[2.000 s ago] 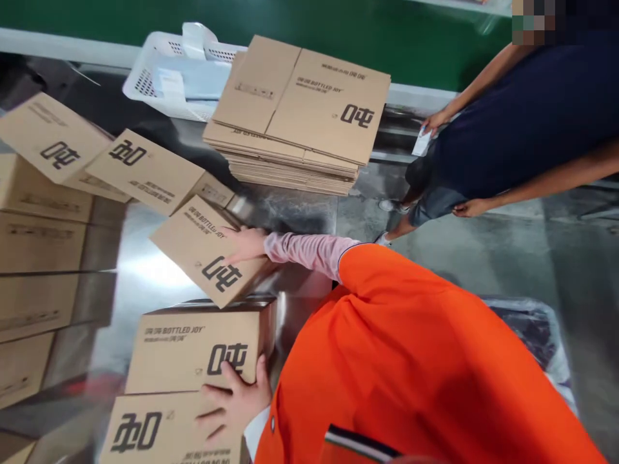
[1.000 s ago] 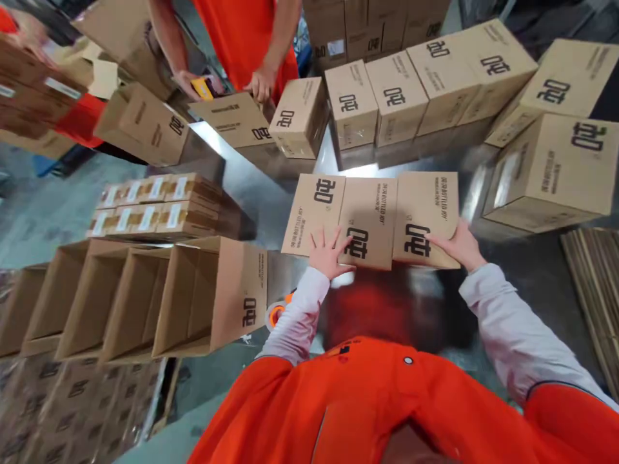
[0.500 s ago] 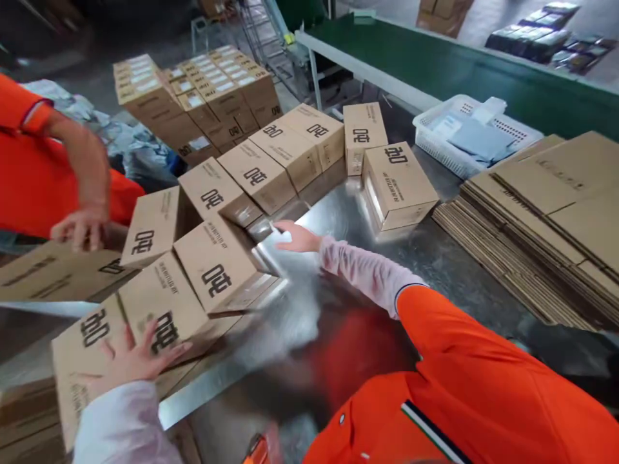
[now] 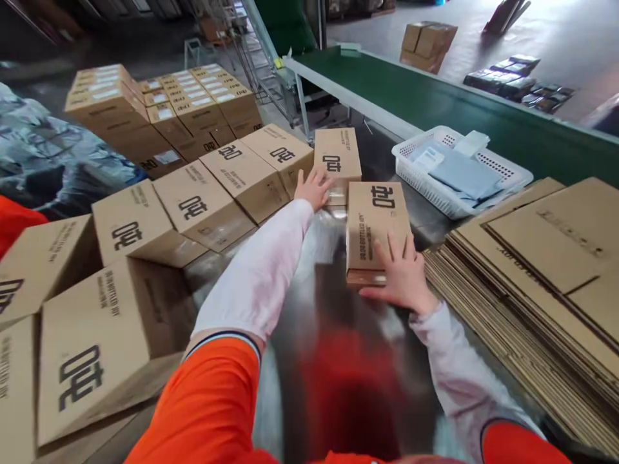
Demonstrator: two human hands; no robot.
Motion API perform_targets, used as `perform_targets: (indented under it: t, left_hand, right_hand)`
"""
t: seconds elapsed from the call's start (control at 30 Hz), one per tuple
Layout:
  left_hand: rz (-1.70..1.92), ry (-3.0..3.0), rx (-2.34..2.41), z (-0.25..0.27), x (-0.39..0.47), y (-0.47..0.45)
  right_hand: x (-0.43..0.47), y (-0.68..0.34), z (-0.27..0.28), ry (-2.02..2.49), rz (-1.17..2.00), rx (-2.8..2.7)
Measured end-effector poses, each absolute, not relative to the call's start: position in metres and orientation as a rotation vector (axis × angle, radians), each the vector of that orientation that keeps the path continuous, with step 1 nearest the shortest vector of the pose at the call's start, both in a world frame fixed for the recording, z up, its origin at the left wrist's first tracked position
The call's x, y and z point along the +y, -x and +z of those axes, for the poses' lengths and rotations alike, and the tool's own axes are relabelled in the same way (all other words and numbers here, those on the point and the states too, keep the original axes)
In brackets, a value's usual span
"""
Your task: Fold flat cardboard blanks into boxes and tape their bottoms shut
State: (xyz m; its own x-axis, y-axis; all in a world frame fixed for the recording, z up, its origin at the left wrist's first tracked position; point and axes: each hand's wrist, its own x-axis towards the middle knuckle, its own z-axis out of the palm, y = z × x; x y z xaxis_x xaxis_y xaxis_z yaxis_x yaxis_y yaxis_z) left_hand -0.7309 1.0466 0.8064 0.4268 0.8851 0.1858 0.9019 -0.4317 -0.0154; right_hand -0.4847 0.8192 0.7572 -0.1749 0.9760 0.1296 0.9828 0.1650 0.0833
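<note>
My right hand (image 4: 403, 274) lies with spread fingers on the near end of a printed cardboard box (image 4: 380, 222) on the metal table (image 4: 309, 335). My left hand (image 4: 313, 188) reaches forward, fingers apart, at the near left corner of a second cardboard box (image 4: 338, 151) standing just behind the first. Whether the left fingertips press on that box or only hover by it I cannot tell. To the left of my left arm runs a row of like boxes (image 4: 193, 203), with another large box (image 4: 97, 348) nearer me.
Flattened cardboard sheets (image 4: 536, 258) are stacked at the right. Behind them stands a white plastic basket (image 4: 435, 187) with grey-blue packets. A green conveyor belt (image 4: 435, 96) crosses the back. More boxes (image 4: 178, 109) are piled at the far left, and an orange sleeve (image 4: 17, 219) shows at the left edge.
My left hand has left the boxes at the left and reached forward. My right hand has moved right onto the nearer box, which now stands turned straighter. The view has swung right.
</note>
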Motion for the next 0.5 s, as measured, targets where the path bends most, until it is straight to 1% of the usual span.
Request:
perform_targets:
  t: [0.07, 0.13, 0.23, 0.27, 0.33, 0.4, 0.43, 0.47, 0.5]
  left_hand:
    - [-0.296, 2.56, -1.661, 0.797, 1.087, 0.702]
    - [-0.451, 2.499, -1.745, 0.794, 1.122, 0.674]
    - [-0.717, 2.355, -1.98, 0.809, 1.173, 0.638]
    - [-0.763, 2.339, -2.066, 0.815, 1.187, 0.631]
    - [-0.801, 2.368, -2.076, 0.82, 1.2, 0.631]
    - [-0.847, 2.42, -1.963, 0.808, 1.176, 0.654]
    - [-0.848, 2.431, -1.94, 0.794, 1.146, 0.674]
    - [-0.925, 2.458, -1.908, 0.776, 1.105, 0.698]
    - [-0.927, 2.487, -1.975, 0.755, 1.052, 0.725]
  right_hand:
    - [0.803, 0.485, 0.749, 1.883, -0.321, -2.341]
    - [0.796, 0.485, 0.744, 1.84, -0.408, -2.253]
    - [0.801, 0.485, 0.74, 1.815, -0.484, -2.162]
    - [0.808, 0.485, 0.741, 1.805, -0.49, -2.157]
    - [0.827, 0.483, 0.742, 1.776, -0.478, -2.175]
    - [0.85, 0.479, 0.745, 1.75, -0.437, -2.214]
    - [0.86, 0.476, 0.746, 1.736, -0.406, -2.242]
    - [0.87, 0.473, 0.747, 1.718, -0.37, -2.275]
    - [0.878, 0.471, 0.748, 1.694, -0.334, -2.313]
